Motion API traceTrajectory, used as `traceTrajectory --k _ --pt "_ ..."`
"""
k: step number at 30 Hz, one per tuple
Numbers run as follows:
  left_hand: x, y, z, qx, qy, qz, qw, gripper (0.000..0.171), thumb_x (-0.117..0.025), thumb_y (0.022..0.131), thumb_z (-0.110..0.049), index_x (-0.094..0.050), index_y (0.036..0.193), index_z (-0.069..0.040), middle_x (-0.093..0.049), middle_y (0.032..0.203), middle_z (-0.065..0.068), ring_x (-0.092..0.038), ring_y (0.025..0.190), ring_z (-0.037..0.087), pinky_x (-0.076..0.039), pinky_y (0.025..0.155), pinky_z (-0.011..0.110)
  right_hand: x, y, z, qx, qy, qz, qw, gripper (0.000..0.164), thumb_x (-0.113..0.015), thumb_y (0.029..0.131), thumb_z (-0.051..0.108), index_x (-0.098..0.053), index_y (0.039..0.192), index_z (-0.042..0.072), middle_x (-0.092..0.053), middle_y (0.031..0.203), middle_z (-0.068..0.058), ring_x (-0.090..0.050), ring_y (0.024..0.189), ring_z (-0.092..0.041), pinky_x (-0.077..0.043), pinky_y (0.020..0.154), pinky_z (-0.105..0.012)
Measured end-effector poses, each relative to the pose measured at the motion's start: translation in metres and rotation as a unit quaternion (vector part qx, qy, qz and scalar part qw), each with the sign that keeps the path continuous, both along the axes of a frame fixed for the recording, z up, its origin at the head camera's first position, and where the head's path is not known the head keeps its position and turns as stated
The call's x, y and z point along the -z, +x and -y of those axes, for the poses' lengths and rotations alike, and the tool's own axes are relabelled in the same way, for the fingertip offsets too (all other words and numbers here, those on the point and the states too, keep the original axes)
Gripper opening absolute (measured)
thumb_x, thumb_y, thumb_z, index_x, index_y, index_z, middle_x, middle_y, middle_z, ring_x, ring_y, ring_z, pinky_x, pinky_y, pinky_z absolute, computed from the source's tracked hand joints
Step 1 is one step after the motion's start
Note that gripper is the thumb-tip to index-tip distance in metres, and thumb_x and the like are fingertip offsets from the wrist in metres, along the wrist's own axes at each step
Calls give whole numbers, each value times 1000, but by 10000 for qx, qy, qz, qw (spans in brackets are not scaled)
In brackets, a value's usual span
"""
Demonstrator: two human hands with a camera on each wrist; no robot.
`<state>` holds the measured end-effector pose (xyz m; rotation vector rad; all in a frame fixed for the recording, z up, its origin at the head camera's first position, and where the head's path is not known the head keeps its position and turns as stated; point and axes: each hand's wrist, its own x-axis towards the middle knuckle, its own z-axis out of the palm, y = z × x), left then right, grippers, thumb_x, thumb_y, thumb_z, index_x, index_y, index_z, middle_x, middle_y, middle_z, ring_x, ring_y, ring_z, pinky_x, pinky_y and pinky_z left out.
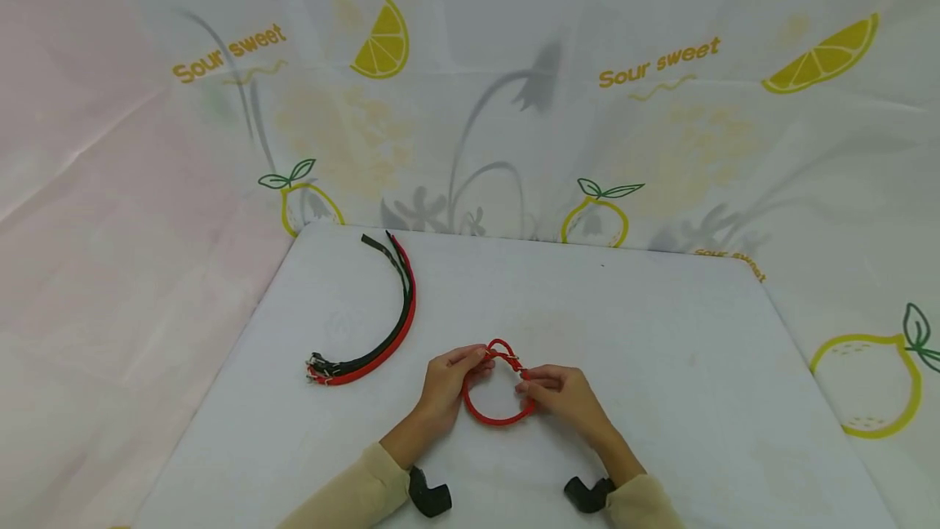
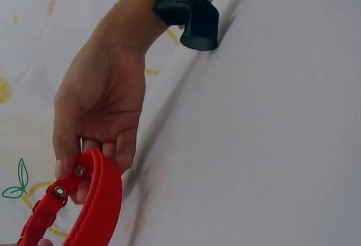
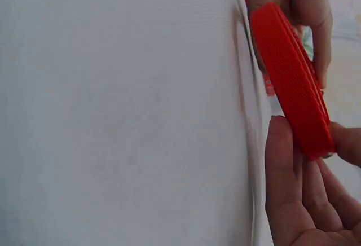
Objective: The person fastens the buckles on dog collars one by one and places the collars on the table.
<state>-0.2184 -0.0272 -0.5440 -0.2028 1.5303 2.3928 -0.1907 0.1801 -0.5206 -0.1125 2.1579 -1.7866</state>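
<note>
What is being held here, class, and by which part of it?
A looped red strap: in the head view, the left hand pinches it at its upper left, the right hand at its right side.

In the head view, the metal fittings (image 1: 317,369) at 8 o'clock are too small to tell apart; a dark speck (image 1: 603,265) at 3 o'clock cannot be identified. The left sleeve (image 1: 356,488), 7 o'clock, and right sleeve (image 1: 646,504), 5 o'clock, are cropped. In the left wrist view, the red strap (image 2: 108,195) exits at 7 o'clock. In the right wrist view, it partly covers the left hand (image 1: 439,392), near 1 o'clock; the right hand (image 1: 569,400), 4 o'clock, is cropped.
</note>
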Motion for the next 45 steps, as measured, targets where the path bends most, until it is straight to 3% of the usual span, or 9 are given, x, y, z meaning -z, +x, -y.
traceTrajectory --k 4,9,12,15,25,30,36,42,45 --pt "-1 -3 7 552 -764 -362 9949 37 -65 78 -26 -61 104 -1 -64 95 16 -61 87 26 -48 76 31 -8 2 -3 368 -303 139 9988 31 -60 83 18 -58 108 0 -64 95 -15 -63 76 -29 -50 72 -30" --pt "-4 -7 15 1395 -1756 -744 9717 31 -67 75 -33 -66 96 -9 -67 87 8 -63 80 21 -50 71 28 -24 5 -7 642 -623 174 9958 30 -60 83 15 -57 108 -2 -61 98 -20 -62 78 -33 -49 74 -37" --pt "-7 -9 18 1580 -2093 -901 9608 30 -69 73 -34 -67 92 -12 -67 82 6 -64 78 19 -50 70 28 -27 6 -8 673 -735 218 9948 31 -61 82 15 -57 108 -3 -61 99 -22 -61 80 -35 -49 75 -39" --pt "-9 -11 21 1656 -2290 -890 9551 30 -70 71 -36 -68 91 -14 -67 81 4 -63 78 17 -50 69 28 -27 5 -9 669 -851 252 9938 31 -61 82 14 -57 108 -3 -60 99 -22 -60 81 -35 -48 75 -40" --pt "-8 -12 31 1894 -2302 -645 9524 32 -73 67 -35 -68 90 -13 -67 83 5 -63 79 18 -50 69 28 -16 1 -15 542 -933 305 9937 29 -61 82 13 -58 106 -2 -60 99 -23 -61 80 -35 -48 76 -38" --pt "-6 -12 37 1829 -2223 -503 9564 32 -74 67 -31 -68 89 -9 -67 83 8 -64 75 21 -51 67 30 -2 -2 -18 660 -994 295 9924 31 -63 80 16 -59 105 -1 -61 98 -21 -61 80 -34 -49 75 -38" --pt "-5 -11 41 2115 -1896 -443 9578 30 -72 70 -26 -67 90 -5 -66 82 13 -64 77 25 -51 69 31 4 -1 -25 976 -883 222 9910 34 -67 76 21 -61 103 0 -63 92 -20 -62 78 -33 -50 72 -37" --pt "-5 -8 43 2849 -1670 -499 9426 29 -70 72 -24 -67 94 -6 -66 87 14 -63 82 27 -50 70 33 1 0 -26 913 -892 475 9907 36 -67 77 22 -60 104 0 -63 94 -20 -62 78 -33 -49 74 -35" --pt "-6 -9 37 2963 -1726 -740 9364 30 -68 74 -29 -67 97 -9 -66 90 10 -62 85 24 -50 72 33 -3 -1 -24 859 -909 492 9909 37 -66 77 23 -60 105 0 -62 95 -21 -62 78 -34 -49 75 -35"
